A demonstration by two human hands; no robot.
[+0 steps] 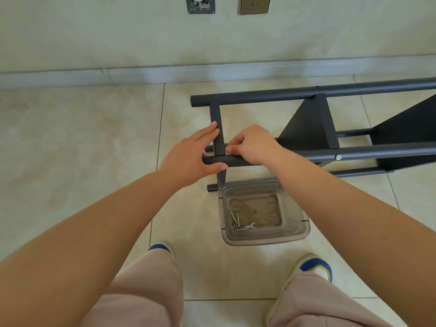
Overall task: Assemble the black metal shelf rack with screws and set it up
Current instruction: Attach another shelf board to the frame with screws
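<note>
Two hands at rack's near end: left hand [188,159] spread flat against crossbar [218,131] and tube, right hand [252,145] pinching something at the joint. Shelf rack [330,128] lies sideways, partly assembled. Screws [236,220] remain in tray [226,234] below hands.

This looks like a room in a home, seen down at the glossy beige floor tiles [82,128] with thin dark grout lines. Beyond the tiles a pale grey skirting board [165,74] runs along the foot of a plain cream wall [94,31], and above that skirting, high on the wall, sit a bronze-coloured power socket [254,4] and, just left of it, an open wall box [200,4] with its fittings exposed. Nearer than the skirting, a half-built black shelf rack [306,119] lies on the tiles beside a clear plastic tub [264,239] holding screws [236,220] and a small spanner [250,226], a household flat-pack job rather than bench work.
</note>
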